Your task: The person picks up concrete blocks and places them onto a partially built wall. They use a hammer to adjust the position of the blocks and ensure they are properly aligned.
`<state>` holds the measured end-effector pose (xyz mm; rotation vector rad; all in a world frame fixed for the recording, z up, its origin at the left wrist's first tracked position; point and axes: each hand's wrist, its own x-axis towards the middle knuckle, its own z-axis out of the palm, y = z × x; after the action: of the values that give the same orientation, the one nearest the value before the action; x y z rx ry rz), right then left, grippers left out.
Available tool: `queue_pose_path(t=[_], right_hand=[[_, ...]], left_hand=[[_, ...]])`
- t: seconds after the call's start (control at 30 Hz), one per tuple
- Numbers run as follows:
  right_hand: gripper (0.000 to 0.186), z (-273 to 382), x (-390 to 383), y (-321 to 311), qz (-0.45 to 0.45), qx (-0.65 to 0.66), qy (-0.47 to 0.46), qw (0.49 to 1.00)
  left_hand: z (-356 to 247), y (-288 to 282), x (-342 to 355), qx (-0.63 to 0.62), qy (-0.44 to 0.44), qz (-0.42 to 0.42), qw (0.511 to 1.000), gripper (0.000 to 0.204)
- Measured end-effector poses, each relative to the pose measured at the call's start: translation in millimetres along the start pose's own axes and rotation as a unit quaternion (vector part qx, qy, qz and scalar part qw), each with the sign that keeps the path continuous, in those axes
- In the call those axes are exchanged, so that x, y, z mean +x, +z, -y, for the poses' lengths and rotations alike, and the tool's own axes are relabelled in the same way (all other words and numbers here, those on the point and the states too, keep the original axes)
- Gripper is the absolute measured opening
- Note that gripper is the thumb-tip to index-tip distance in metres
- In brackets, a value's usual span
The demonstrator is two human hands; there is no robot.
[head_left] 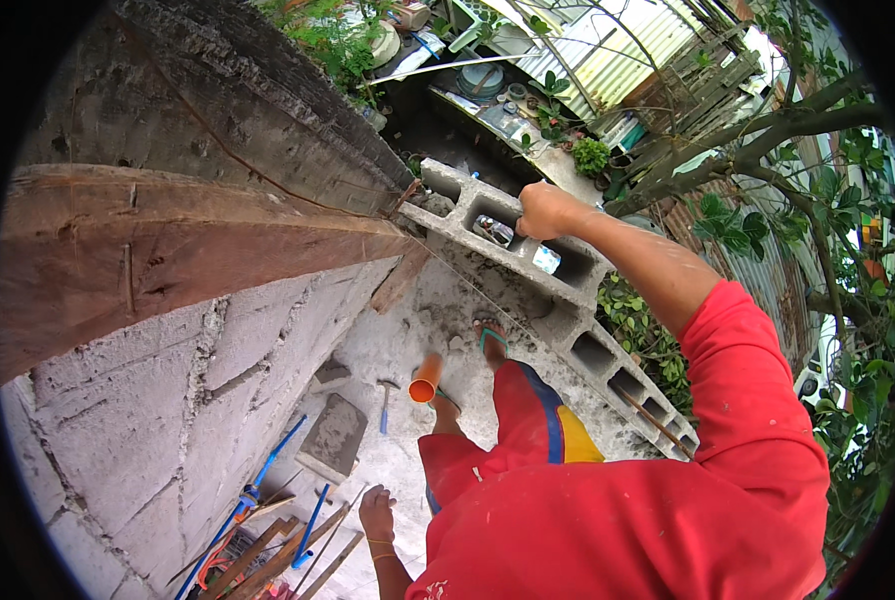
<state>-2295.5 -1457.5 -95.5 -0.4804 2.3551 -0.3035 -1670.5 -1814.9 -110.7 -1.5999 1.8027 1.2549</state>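
My right hand point(552, 211) is closed over the upper edge of a grey concrete hollow block point(488, 243), its fingers wrapped round a web between the cells. The block sits at the top of the low wall, with its far left end close to the tall wall's corner. A thin string point(468, 283) stretches along the near side of the block. My left hand point(376, 514) hangs low by my side, fingers loosely bent, holding nothing visible. An orange pipe point(426, 380) stands upright beside my feet, and a hammer point(386, 405) lies to its left.
More hollow blocks point(628, 385) continue the low wall toward the right. A reddish wooden beam point(198, 235) runs along the block wall point(148, 400) at left. Below it lie a loose block point(333, 438), blue pipes point(312, 525) and wood strips point(258, 560). Branches point(758, 150) reach in at right.
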Motion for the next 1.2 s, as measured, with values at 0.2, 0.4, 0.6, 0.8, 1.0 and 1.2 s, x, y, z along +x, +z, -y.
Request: queue_pose_path(t=[0.2, 0.4, 0.6, 0.8, 1.0, 1.2], right_hand=[[0.03, -1.2, 2.5, 10.1, 0.01, 0.037, -0.003, 0.999], [0.034, 10.9, 2.1, 18.5, 0.005, 0.016, 0.002, 1.0], [0.038, 16.9, -0.6, 20.8, 0.011, 0.03, 0.026, 0.999], [0.042, 19.4, -0.4, 24.9, 0.02, 0.038, 0.029, 0.999], [0.044, 17.3, 2.6, 42.9, 0.012, 0.045, 0.023, 0.999], [0.046, 10.1, 7.0, 56.3, -0.001, 0.048, 0.028, 0.998]], left_hand=[[9.7, 7.8, 12.8, -0.013, -0.008, -0.003, 1.0, 0.033], [18.7, 15.9, 24.0, -0.007, 0.019, 0.005, 1.0, 0.032], [3.2, 22.8, 25.3, 0.001, 0.031, 0.009, 0.999, 0.033], [-21.7, 41.0, 31.2, -0.006, 0.059, 0.032, 0.998, 0.032], [-41.6, 61.0, 42.9, 0.038, 0.137, 0.065, 0.988, 0.031], [-112.8, 124.5, 77.8, 0.045, 0.218, 0.113, 0.968, 0.029]])
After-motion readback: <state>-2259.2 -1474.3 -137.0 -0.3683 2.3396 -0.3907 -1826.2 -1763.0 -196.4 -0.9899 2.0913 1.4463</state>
